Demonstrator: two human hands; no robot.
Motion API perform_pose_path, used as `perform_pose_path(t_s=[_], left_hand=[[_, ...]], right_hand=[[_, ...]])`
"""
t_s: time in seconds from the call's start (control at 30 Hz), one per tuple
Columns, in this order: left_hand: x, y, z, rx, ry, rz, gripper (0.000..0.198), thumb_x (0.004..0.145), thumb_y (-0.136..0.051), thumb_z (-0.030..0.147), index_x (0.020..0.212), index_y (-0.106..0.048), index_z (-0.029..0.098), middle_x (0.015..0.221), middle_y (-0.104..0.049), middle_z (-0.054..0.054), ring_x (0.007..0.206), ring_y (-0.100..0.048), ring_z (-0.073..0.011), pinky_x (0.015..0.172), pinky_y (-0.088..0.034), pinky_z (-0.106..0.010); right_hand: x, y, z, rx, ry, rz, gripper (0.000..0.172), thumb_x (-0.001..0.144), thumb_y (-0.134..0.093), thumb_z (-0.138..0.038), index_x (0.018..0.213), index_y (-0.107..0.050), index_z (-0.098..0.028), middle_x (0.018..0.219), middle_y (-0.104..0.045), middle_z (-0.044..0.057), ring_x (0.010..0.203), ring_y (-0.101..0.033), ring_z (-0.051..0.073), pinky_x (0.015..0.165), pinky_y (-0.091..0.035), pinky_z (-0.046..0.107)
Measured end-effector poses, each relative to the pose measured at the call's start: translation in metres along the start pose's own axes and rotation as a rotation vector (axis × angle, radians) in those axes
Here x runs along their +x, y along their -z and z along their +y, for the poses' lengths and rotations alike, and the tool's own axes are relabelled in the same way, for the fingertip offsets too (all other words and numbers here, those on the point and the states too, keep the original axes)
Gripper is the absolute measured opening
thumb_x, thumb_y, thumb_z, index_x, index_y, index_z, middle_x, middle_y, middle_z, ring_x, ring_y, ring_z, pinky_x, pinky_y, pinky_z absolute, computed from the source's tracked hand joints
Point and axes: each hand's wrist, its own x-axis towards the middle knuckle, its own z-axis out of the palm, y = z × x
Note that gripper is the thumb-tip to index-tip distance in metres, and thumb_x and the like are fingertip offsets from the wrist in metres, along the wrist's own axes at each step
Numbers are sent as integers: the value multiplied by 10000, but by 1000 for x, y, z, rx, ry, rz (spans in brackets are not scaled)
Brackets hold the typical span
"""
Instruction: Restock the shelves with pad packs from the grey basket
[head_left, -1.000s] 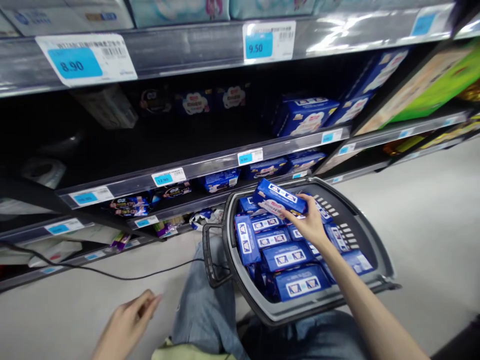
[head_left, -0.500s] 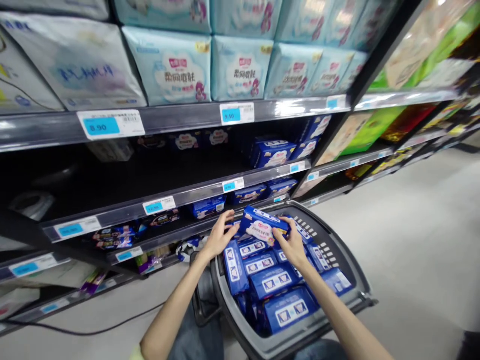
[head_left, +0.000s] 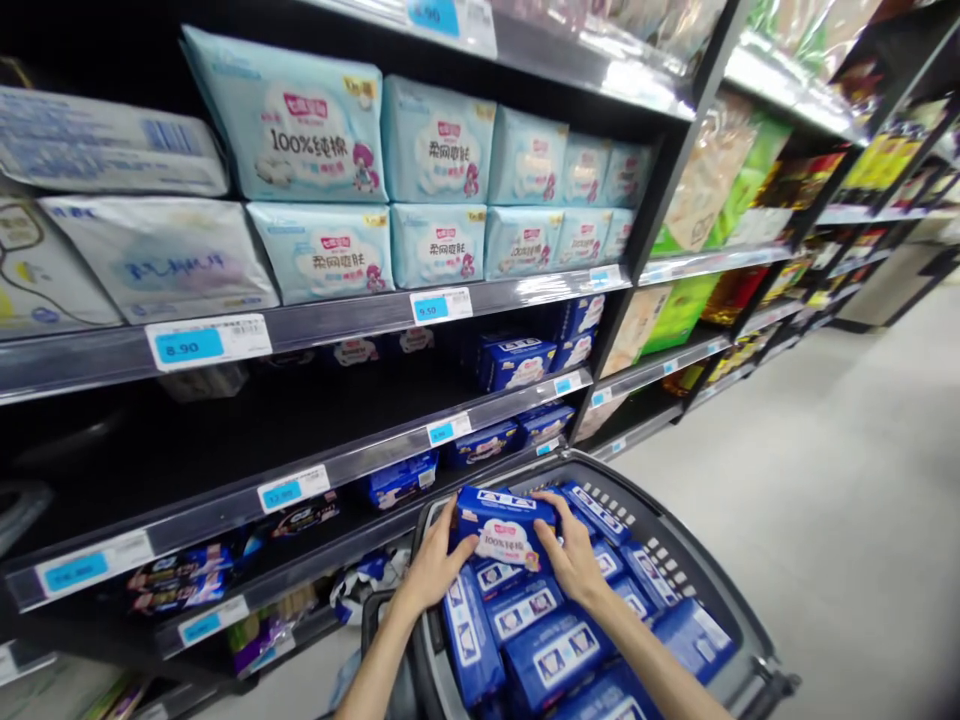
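Note:
Both my hands grip one blue pack (head_left: 501, 520) with a white label, held just above a grey shopping basket (head_left: 679, 555). My left hand (head_left: 433, 565) clasps its left end and my right hand (head_left: 571, 553) its right end, fingers curled round it. The basket holds several more blue packs (head_left: 536, 645) lying flat and on edge. It sits low in front of me, next to the dark shelves.
A shelf unit (head_left: 390, 450) fills the left and centre. Pale blue packs (head_left: 442, 150) stand in two rows on an upper shelf, blue packs (head_left: 517, 362) on the lower ones. Price tags (head_left: 207, 342) line the shelf edges. Grey aisle floor (head_left: 825, 480) stretches to the right.
My left hand rose from near the floor and took the pack's left end. The pack turned its white label toward me. My view tilted up along the shelves.

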Motion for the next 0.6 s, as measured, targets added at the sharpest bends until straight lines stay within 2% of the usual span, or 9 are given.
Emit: perform_pose_path(t_s=[0.1,0.27,0.43,0.6], left_hand=[[-2,3,3,-65,-28,-8,799,886,-647,500,1563,-325,225,1546,-446,-137,1430,-429,-305,1211,-296,-451],[-5,6,10,-75,-50,-15,735,853,-691,481,1489,-436,216,1486,-514,-143,1368,-497,-321,1181,-340,-457],[-9,5,14,-227,-31,-13,695,811,-746,458,1400,-468,216,1404,-579,-136,1300,-558,-303,1116,-427,-433],[-12,5,14,-290,-10,19,632,779,-786,444,1291,-493,220,1270,-654,-110,1181,-630,-285,1047,-479,-403]], right_hand=[[0,-1,-6,3,-35,-47,396,989,-396,-508,1240,-547,-242,1171,-709,84,989,-689,280,860,-531,391],[-3,1,-11,-24,-37,-125,424,998,-375,-509,1277,-531,-230,1043,-735,65,841,-694,254,797,-527,378],[-6,5,-15,-66,-16,-134,482,988,-380,-521,1325,-503,-198,992,-728,86,923,-686,283,862,-505,411],[-4,7,-19,-14,-39,-201,526,990,-377,-548,1379,-456,-204,1126,-705,103,1006,-676,273,929,-485,417]])
